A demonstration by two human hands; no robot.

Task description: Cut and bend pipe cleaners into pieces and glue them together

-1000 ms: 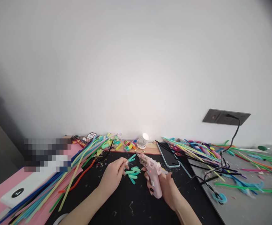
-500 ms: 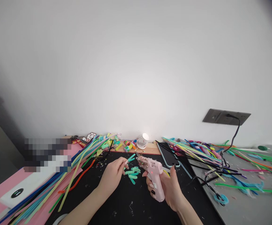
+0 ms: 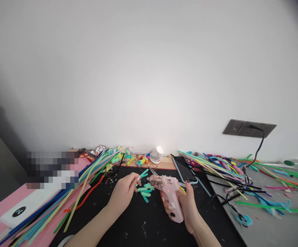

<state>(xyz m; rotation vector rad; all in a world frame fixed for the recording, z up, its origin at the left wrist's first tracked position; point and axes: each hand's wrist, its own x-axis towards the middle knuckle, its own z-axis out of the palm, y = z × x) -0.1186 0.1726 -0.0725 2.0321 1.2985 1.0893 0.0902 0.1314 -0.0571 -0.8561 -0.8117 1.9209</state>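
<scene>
Between the fingertips of my left hand (image 3: 124, 189) is a small teal pipe cleaner piece (image 3: 144, 173), its forked ends sticking out up and right. My right hand (image 3: 186, 206) is wrapped round the handle of a pink hot glue gun (image 3: 171, 192). The gun's nozzle points left, close to the teal piece but apart from it. A small orange light shows on its side. On the black mat (image 3: 138, 226), below and between my hands, lies a loose heap of short green and teal pipe cleaner pieces (image 3: 146, 192).
A paper cup (image 3: 156, 155) stands against the wall, with colourful scraps (image 3: 141, 160) beside it. A phone (image 3: 185, 170) lies behind the glue gun. Long pipe cleaners (image 3: 69, 192) spread at left, more (image 3: 215, 164) at right. A black cord (image 3: 259, 147) runs from the wall socket (image 3: 241, 128).
The glue gun in my right hand has shifted slightly down, its nozzle dropping and swinging a little left. My left hand stays almost still with the teal piece.
</scene>
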